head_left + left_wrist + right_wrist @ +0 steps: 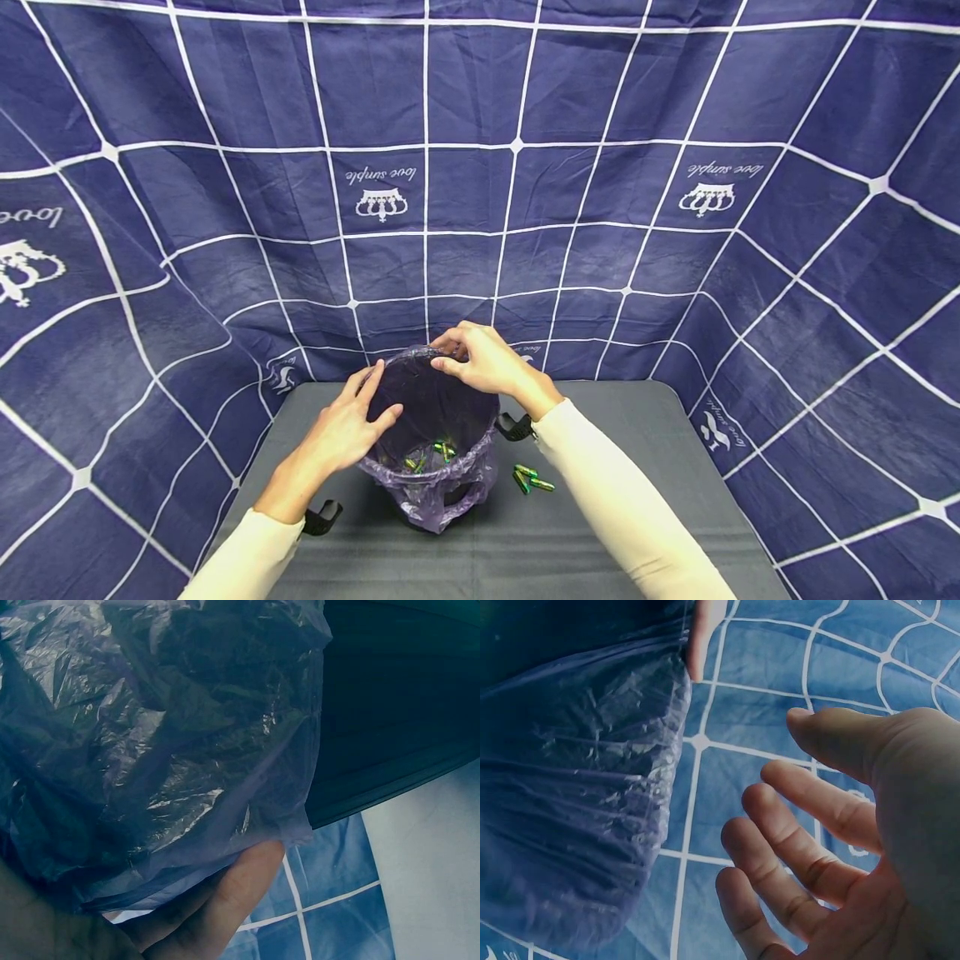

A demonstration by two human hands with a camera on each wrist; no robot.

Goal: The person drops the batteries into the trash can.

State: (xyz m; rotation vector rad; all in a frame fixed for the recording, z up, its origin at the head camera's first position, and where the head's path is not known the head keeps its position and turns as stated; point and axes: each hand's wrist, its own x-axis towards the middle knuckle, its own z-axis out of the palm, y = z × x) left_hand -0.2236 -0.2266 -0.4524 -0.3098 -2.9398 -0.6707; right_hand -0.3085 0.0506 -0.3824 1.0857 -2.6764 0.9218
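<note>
A dark round bin (405, 705) stands on the grey table, lined with a thin purple plastic bag (431, 500) folded over its rim. Several green-and-gold batteries (446, 451) lie at the bottom, inside the bag. My left hand (341, 429) is at the bin's left rim, fingers fairly straight along the bag's edge and thumb over the opening. In the left wrist view a finger (247, 885) touches the bag's lower edge. Above the far right rim is my right hand (483, 358); the right wrist view shows its fingers (765, 840) loosely bent, apart from the bag, with nothing between them.
Three more green-and-gold batteries (532, 479) lie on the grey table (600, 533) to the right of the bin. Blue cloth (472, 192) with white grid lines hangs behind and on both sides. Black straps (322, 518) sit at both wrists.
</note>
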